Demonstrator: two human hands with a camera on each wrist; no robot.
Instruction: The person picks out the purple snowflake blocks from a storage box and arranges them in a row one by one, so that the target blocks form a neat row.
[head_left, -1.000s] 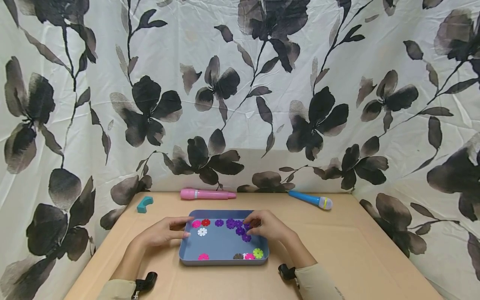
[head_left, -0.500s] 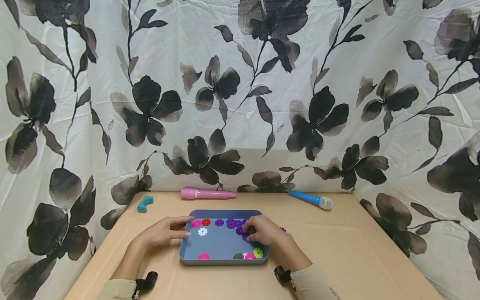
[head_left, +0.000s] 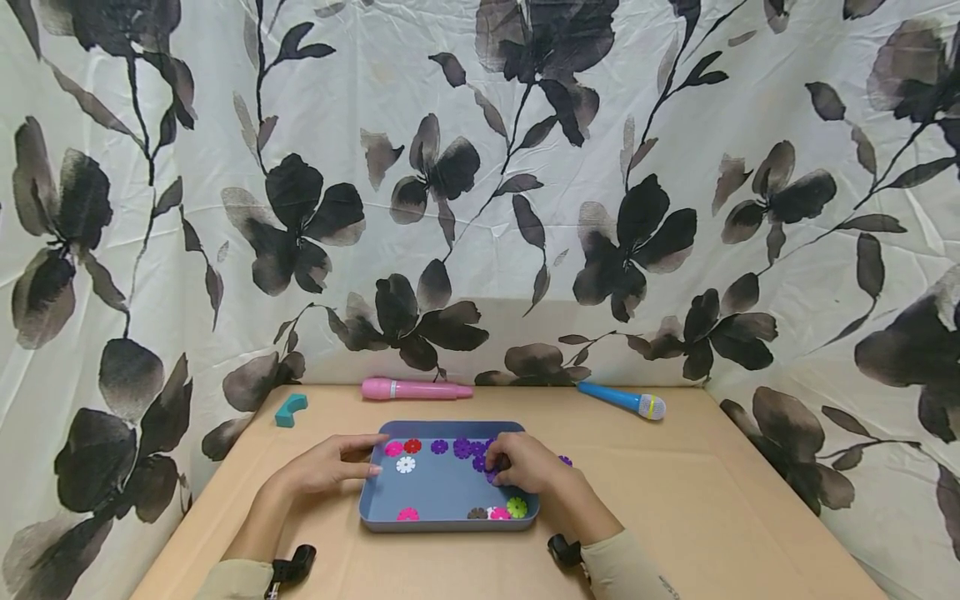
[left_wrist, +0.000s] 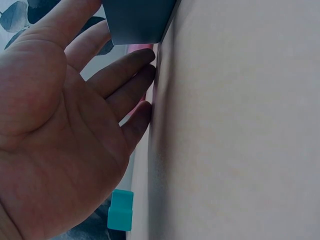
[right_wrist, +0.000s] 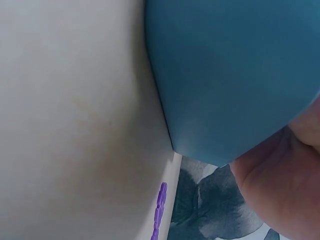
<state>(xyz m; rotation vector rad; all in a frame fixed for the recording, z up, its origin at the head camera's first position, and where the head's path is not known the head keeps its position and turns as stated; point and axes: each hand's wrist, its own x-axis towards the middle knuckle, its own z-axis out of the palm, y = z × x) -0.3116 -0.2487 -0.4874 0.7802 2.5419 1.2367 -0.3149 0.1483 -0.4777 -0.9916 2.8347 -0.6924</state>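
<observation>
A blue-grey tray lies on the table, holding several flower-shaped plastic discs. My left hand touches the tray's left side with thumb and index finger; its other fingers reach out loosely in the left wrist view. Purple flower discs cluster at the tray's back right. My right hand reaches over the right rim, its thumb and index finger curled together at a purple disc that they partly hide. Another purple disc lies on the table just right of the tray, partly behind this hand.
At the back lie a pink toy microphone and a blue toy microphone. A teal block sits at the back left. Pink, red, white, brown and green discs lie elsewhere in the tray. A floral curtain hangs behind.
My right hand has moved slightly left and its fingers have closed at the purple discs. A purple disc right of the tray has come into view. The left hand stays put.
</observation>
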